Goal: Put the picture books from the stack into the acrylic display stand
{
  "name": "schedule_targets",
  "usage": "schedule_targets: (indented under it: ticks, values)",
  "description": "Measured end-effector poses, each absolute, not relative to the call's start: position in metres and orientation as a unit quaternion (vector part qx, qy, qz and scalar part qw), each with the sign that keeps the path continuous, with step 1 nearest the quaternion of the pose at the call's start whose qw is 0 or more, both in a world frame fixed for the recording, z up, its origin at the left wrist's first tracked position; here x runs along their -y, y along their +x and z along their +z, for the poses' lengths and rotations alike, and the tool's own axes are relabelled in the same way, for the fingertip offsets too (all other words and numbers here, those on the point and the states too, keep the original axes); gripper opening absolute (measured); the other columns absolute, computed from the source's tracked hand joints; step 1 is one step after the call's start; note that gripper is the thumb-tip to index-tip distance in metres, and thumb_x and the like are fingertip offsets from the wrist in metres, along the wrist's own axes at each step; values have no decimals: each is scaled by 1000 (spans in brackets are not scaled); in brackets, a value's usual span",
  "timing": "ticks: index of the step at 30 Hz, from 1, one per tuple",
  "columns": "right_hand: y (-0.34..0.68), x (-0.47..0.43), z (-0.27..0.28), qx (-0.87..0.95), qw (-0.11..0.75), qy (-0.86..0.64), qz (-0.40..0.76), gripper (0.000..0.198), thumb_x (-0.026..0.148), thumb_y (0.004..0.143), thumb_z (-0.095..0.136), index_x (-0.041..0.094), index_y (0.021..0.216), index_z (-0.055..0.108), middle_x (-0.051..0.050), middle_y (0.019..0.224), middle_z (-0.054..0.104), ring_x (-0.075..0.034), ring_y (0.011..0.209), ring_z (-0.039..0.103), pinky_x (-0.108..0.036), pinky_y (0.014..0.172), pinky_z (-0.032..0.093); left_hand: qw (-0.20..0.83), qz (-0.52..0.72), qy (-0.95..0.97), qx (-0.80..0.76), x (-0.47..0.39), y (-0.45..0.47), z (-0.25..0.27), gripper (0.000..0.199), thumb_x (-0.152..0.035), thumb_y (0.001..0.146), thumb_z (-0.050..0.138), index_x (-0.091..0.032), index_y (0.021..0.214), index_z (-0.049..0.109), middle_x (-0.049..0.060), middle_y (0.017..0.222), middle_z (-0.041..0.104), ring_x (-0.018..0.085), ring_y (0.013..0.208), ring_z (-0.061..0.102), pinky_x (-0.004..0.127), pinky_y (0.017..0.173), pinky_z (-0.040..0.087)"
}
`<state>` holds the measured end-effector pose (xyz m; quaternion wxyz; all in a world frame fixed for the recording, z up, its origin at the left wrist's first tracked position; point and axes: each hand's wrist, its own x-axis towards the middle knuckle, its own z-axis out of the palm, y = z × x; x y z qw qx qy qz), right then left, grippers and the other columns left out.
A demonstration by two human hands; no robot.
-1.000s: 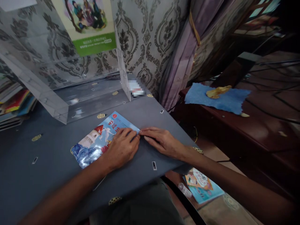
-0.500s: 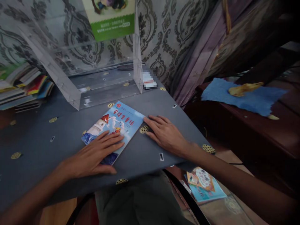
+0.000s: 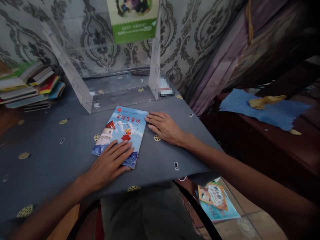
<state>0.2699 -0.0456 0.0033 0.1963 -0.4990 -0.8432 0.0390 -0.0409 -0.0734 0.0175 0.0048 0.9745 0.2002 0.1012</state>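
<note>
We find the thin, glossy blue paper-covered book with red lettering (image 3: pixel 125 128) lying flat, slightly askew, on the table covered in dark grey cloth printed with yellow-and-black ovals (image 3: pixel 162 155). A strip of cloth separates its lower edge from the table's front edge; the table's right edge lies well apart from it. To the left, we note sideways room as far as the untidy stack of multicoloured books (image 3: pixel 30 88).

We observe the left hand (image 3: pixel 107 163) palm down across the lower cover, fingers slightly apart, laid on the book rather than clamped. The right hand (image 3: pixel 165 128) lies at the upper right corner, fingers extended; we cannot tell whether its fingertips touch the edge.

Just beyond the book, the clear acrylic stand (image 3: pixel 122 96) limits movement toward the wall. To the right, past a gap, we record the dark red wooden furniture (image 3: pixel 262 133) bearing a ragged light blue cloth (image 3: pixel 232 103). On the tiled floor, near the right forearm, lies a turquoise book (image 3: pixel 220 213) under an orange one (image 3: pixel 213 196).
</note>
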Motion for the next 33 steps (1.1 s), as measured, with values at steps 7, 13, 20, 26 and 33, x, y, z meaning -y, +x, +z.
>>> schedule_targets:
  ticks: [7,13,20,26,33]
  values:
    - [258,78,6,875,198,-440,43,41,33,105,38,17,135,61,-12,140,63,-29,138,49,-57,113,38,3,97,980,-171,76,-36,19,47,-38,106,38,-22,150,39,7,148,55,20,144,42,51,122,29]
    - [238,114,13,900,197,-383,68,40,29,104,40,18,137,60,-11,140,63,-27,136,51,-55,111,42,6,143,977,-156,75,-34,20,38,-33,104,47,-19,139,53,10,135,65,24,132,55,51,115,37]
    - [222,136,13,905,233,-334,121,39,17,102,41,15,136,58,-10,136,65,-25,131,53,-49,106,48,-13,216,969,-117,76,-32,35,20,-27,100,55,-12,112,63,9,104,74,22,96,67,39,88,57]
    - [223,130,10,871,295,-332,209,39,15,102,42,21,138,56,-8,128,68,-21,129,52,-46,105,50,-72,205,973,-80,77,-33,38,19,-19,98,58,-9,113,62,11,105,74,23,96,68,38,83,58]
    - [218,128,10,824,361,-339,273,37,16,99,46,19,135,57,-11,120,68,-21,115,59,-45,97,53,-20,235,964,-119,81,-25,37,16,-13,97,56,-11,112,63,10,101,74,21,90,67,37,78,59]
